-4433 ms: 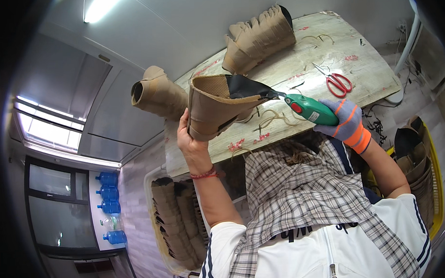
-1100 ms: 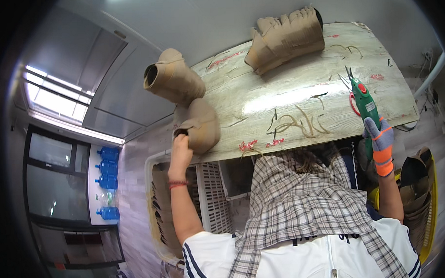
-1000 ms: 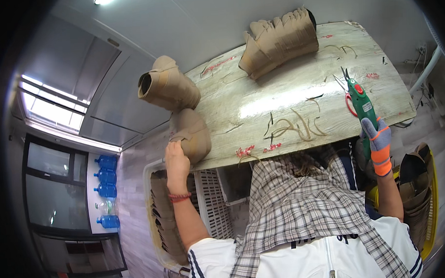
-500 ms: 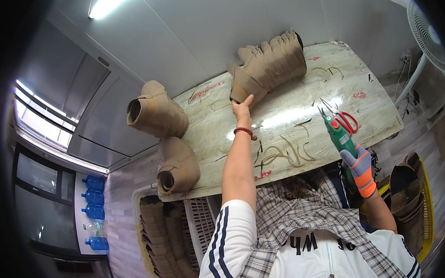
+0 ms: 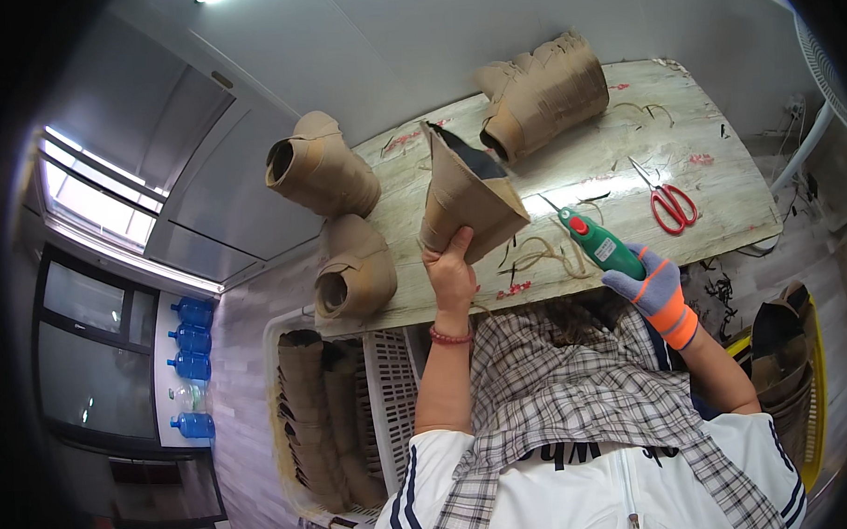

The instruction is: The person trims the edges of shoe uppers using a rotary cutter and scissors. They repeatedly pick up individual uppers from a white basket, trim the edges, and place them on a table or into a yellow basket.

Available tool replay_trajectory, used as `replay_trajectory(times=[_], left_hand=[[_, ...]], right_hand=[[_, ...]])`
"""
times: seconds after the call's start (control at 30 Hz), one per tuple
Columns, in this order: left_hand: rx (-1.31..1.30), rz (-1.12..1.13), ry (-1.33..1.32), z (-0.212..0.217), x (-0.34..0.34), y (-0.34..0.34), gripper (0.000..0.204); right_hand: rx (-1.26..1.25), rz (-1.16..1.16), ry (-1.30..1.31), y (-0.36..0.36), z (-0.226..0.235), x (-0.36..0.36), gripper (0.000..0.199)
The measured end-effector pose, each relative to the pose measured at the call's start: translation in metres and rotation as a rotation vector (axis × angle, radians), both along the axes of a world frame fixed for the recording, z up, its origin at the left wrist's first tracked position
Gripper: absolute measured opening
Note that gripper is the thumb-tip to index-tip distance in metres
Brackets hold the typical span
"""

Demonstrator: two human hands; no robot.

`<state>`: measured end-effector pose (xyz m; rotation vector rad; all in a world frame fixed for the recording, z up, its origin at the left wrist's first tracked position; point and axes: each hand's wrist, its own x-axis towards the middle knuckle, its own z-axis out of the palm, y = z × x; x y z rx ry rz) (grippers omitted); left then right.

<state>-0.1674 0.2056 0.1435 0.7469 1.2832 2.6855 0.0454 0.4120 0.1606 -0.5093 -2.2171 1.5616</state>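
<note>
Above the near half of the table, my left hand (image 5: 453,280) grips a tan boot upper (image 5: 466,202) by its lower edge. Its dark lining shows in the opening at the top. A grey and orange glove covers my right hand (image 5: 656,296), which is wrapped round green electric shears (image 5: 602,249) with a red button. Their narrow tip points up and left toward the upper, a little apart from it. Red-handled scissors (image 5: 672,208) lie on the table to the right of the shears.
A row of nested uppers (image 5: 553,92) lies at the table's (image 5: 720,193) back. Two more bundles (image 5: 332,174) (image 5: 354,276) stand at its left. Cut strips (image 5: 544,256) litter the top. A white basket (image 5: 390,378) and a yellow basket (image 5: 817,381) hold more; a fan (image 5: 823,83) stands right.
My left hand has drawn one upper off the row at the back and brought it nearer. My right hand has swung the shears leftward toward it, away from the scissors.
</note>
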Motion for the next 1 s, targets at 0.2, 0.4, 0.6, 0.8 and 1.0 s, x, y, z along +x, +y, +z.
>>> replay_trajectory(times=[0.2,0.4,0.6,0.8,1.0], left_hand=[[-0.096,-0.027,0.037,0.005,0.032,0.005,0.03],[-0.272,0.038,0.178,-0.003,0.05,0.023,0.026],[-0.687,0.165,0.422,-0.008,0.061,0.023,0.019],[-0.665,0.264,0.773,-0.024,0.063,0.03,0.016],[-0.791,0.244,1.044,-0.018,0.064,0.022,0.02]], right_hand=[[0.0,0.047,0.117,-0.013,0.007,0.0,0.055],[-0.024,-0.011,0.092,-0.013,0.016,0.005,0.05],[-0.125,-0.047,0.058,-0.005,0.014,0.003,0.042],[-0.166,-0.044,0.097,0.005,0.01,0.001,0.04],[-0.237,-0.035,0.07,0.014,0.02,0.004,0.041]])
